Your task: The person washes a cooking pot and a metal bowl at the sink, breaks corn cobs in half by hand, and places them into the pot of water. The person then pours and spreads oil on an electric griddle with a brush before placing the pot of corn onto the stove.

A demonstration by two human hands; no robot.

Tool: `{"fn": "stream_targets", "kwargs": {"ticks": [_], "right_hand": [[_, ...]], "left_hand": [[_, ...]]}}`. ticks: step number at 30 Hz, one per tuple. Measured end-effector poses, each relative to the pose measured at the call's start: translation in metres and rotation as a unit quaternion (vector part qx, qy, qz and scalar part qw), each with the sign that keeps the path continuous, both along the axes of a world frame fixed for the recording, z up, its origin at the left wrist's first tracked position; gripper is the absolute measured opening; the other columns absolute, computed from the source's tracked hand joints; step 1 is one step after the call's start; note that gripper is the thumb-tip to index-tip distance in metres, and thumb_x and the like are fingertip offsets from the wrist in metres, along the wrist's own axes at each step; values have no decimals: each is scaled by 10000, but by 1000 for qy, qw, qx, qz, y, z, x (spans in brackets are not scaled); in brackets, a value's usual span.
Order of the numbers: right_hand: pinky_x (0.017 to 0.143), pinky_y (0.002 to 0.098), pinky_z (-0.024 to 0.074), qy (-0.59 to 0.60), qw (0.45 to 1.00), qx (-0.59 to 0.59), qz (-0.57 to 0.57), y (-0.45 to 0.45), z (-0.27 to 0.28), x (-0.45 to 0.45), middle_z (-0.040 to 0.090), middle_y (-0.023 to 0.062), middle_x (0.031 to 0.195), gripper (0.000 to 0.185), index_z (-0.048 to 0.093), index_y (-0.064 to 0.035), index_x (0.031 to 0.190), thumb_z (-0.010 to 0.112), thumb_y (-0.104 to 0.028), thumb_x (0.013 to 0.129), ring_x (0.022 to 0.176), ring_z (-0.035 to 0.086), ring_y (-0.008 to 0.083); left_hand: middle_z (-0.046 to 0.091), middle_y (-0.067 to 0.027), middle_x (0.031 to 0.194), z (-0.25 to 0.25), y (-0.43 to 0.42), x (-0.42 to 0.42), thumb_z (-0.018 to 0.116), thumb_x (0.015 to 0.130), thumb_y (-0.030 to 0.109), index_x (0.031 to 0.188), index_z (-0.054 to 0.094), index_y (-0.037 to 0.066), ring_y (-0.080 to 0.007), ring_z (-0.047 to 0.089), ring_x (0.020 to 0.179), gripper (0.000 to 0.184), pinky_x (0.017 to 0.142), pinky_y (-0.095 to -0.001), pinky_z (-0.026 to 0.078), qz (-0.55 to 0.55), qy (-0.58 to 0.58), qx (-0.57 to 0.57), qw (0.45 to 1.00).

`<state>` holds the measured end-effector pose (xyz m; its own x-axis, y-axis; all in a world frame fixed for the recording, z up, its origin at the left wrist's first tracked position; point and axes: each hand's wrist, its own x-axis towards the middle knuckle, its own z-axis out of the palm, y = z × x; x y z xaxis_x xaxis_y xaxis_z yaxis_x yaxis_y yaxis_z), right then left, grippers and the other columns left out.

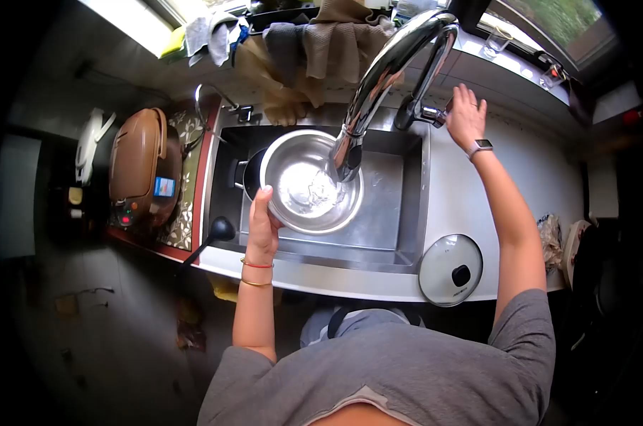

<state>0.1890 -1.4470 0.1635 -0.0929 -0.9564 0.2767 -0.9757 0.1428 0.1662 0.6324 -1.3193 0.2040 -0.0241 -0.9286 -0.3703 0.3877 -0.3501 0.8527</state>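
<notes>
My left hand [262, 220] grips the lower left rim of a stainless steel bowl [279, 170], thumb on top, holding it over the sink [389, 234]. Above the bowl curves a chrome faucet [378, 78], its spout reaching over the bowl's right side. Clear, shiny water appears to lie in the bowl. My right hand [467, 117] is at the faucet handle [435, 116], fingers stretched out and the thumb side against its end. Part of a dark pot [252, 174] shows beneath the bowl's left edge; the rest of it is hidden.
On the counter's front edge, right of the sink, lies a glass lid [445, 259]. A black ladle [222, 228] rests across the left front edge. A brown rice cooker [137, 160] stands at left. Cloths [342, 42] hang behind the sink, and a glass [497, 42] sits on the sill.
</notes>
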Motion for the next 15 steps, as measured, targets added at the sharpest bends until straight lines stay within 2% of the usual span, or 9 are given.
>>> {"fn": "stream_targets", "kwargs": {"ticks": [2, 3, 5, 6, 8, 9, 11, 14, 15], "right_hand": [[1069, 564, 273, -73, 997, -3, -21, 6, -9, -13, 371, 116, 1454, 656, 368, -38, 1381, 597, -196, 787, 1334, 365, 292], [1052, 531, 325, -105, 994, -13, -30, 5, -17, -20, 405, 150, 1424, 649, 382, -38, 1373, 604, -211, 788, 1312, 393, 307], [1015, 483, 382, -200, 978, 9, -62, -5, -28, -30, 464, 225, 1346, 605, 406, 1, 1331, 576, -203, 787, 1252, 450, 363], [1015, 483, 382, -201, 977, 6, -65, -10, -20, -29, 464, 225, 1346, 605, 406, 1, 1331, 576, -203, 787, 1252, 450, 363], [983, 452, 406, -409, 902, 96, -101, -21, -3, -19, 500, 284, 1270, 559, 422, 31, 1286, 526, -186, 781, 1185, 487, 420], [976, 464, 401, -429, 893, 84, -111, -28, 2, -9, 495, 307, 1253, 544, 417, 38, 1271, 487, -162, 770, 1157, 492, 447], [995, 455, 389, -354, 933, -48, 46, -33, -14, -2, 501, 281, 1267, 550, 423, 22, 1281, 478, -160, 766, 1194, 472, 426], [1014, 443, 372, -246, 967, -53, 47, -16, -18, -7, 519, 247, 1263, 542, 423, 9, 1294, 491, -151, 781, 1231, 443, 407], [1014, 443, 372, -244, 967, -53, 45, -8, -18, -5, 519, 247, 1263, 542, 423, 9, 1294, 491, -151, 781, 1231, 443, 407]], "left_hand": [[625, -113, 1125, -16, 10, 9, 514, 900, 417, 1236, 514, 18, -189, 636, 984, 521, 855, -307, 526, -33, 27, 56, 998], [608, -117, 1165, -20, 15, 7, 508, 900, 427, 1251, 506, 14, -199, 599, 1055, 542, 927, -319, 481, -26, 56, 93, 994], [593, -118, 1195, -26, 21, -3, 500, 901, 433, 1260, 501, 15, -206, 563, 1109, 550, 971, -324, 444, -43, 115, 103, 987], [574, -128, 1230, -30, 20, -11, 481, 907, 432, 1276, 490, 10, -214, 560, 1117, 561, 975, -328, 444, -52, 143, 110, 982], [569, -133, 1243, -37, 17, -29, 454, 914, 438, 1298, 473, 1, -222, 556, 1127, 582, 989, -340, 435, -75, 190, 97, 974], [569, -134, 1247, -39, 14, -39, 447, 915, 440, 1303, 469, -1, -223, 555, 1131, 587, 992, -342, 432, -78, 201, 89, 972], [583, -123, 1223, -39, 10, -56, 497, 902, 399, 1287, 485, -5, -211, 560, 1109, 558, 994, -332, 426, -66, 212, 64, 973], [566, -103, 1231, -51, 2, -63, 566, 875, 336, 1308, 459, 2, -199, 545, 1118, 557, 997, -335, 420, -73, 202, 30, 976], [546, -92, 1246, -49, -1, -65, 599, 855, 294, 1334, 426, 16, -194, 533, 1132, 580, 991, -335, 425, -73, 174, -20, 982]]}}
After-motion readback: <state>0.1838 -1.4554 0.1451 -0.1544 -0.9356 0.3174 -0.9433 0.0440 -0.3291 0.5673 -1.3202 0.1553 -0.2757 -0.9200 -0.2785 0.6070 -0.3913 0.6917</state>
